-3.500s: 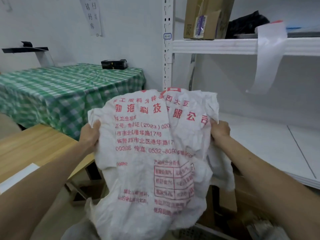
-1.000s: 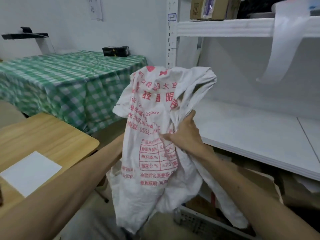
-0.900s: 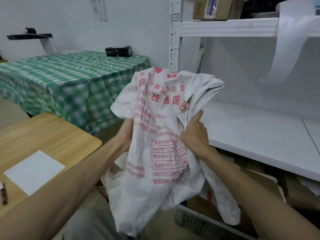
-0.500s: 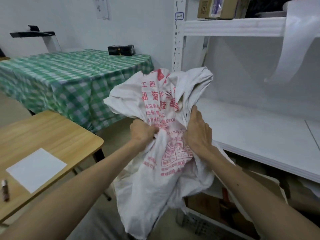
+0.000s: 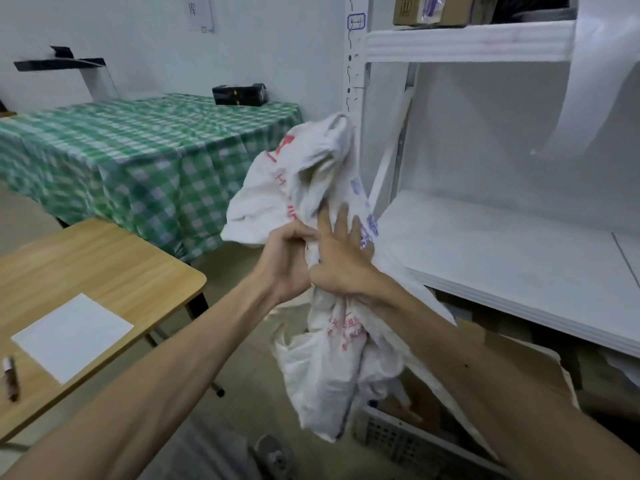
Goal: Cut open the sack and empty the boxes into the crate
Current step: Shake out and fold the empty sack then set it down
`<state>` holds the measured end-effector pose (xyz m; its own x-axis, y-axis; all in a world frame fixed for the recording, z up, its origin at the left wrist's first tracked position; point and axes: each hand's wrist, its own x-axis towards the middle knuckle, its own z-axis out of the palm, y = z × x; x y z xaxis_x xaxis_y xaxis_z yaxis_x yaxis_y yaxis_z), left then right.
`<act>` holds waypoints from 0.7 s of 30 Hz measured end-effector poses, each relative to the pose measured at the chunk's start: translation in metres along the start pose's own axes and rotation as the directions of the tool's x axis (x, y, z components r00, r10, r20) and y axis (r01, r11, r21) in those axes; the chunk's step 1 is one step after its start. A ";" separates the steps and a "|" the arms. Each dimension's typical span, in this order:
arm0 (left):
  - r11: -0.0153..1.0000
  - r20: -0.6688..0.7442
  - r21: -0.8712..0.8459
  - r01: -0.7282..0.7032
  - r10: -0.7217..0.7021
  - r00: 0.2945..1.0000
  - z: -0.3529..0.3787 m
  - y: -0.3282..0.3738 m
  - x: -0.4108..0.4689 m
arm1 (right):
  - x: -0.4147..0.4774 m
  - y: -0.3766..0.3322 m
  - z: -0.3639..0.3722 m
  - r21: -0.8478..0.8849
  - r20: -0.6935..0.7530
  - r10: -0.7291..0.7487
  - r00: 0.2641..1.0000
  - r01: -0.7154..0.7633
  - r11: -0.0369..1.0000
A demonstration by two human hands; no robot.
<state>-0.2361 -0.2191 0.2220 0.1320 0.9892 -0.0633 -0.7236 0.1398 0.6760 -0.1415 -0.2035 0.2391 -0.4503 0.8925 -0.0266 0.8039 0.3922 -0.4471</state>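
White shelving (image 5: 502, 258) fills the right side of the room, a green checked cloth covers a far table (image 5: 138, 157), and a wooden desk (image 5: 104, 258) stands near left with a sheet of paper (image 5: 71, 336) and a marker (image 5: 9, 377) on it. Between them, in mid-air, hangs the sack (image 5: 322, 358), limp and crumpled, its upper part flopping over and its tail dangling just above the grey crate (image 5: 398, 441) low at the right. The left hand (image 5: 287, 258) has its fingers (image 5: 304, 233) curled round a bunch of the cloth at the waist; the right hand (image 5: 341, 258) pinches the same gather with the thumb while its other fingers lie nearly straight against the fabric. It looks light, soft and apparently empty, probably a little slick, so a bunched handful at the middle should hold better than a loose edge.
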 end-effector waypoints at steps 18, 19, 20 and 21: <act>0.994 -0.255 0.109 0.001 0.027 0.967 -0.050 0.012 0.003 | 0.011 0.093 0.008 0.667 0.154 0.033 0.988 -0.128 0.734; 0.993 -0.240 0.115 0.006 0.021 0.971 -0.053 0.013 0.000 | 0.012 0.097 0.009 0.658 0.175 0.023 0.984 -0.134 0.741; 0.992 -0.236 0.125 0.025 0.006 0.972 -0.054 0.014 -0.001 | 0.012 0.097 0.007 0.664 0.175 0.002 0.984 -0.120 0.738; 0.989 -0.235 0.143 0.046 -0.011 0.972 -0.055 0.017 -0.001 | 0.015 0.095 0.005 0.698 0.174 -0.028 0.984 -0.103 0.709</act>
<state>-0.2854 -0.2151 0.1934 -0.0231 0.9700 -0.2420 -0.6122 0.1776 0.7705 -0.0736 -0.1541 0.1922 -0.5336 0.8286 -0.1695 0.3453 0.0305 -0.9380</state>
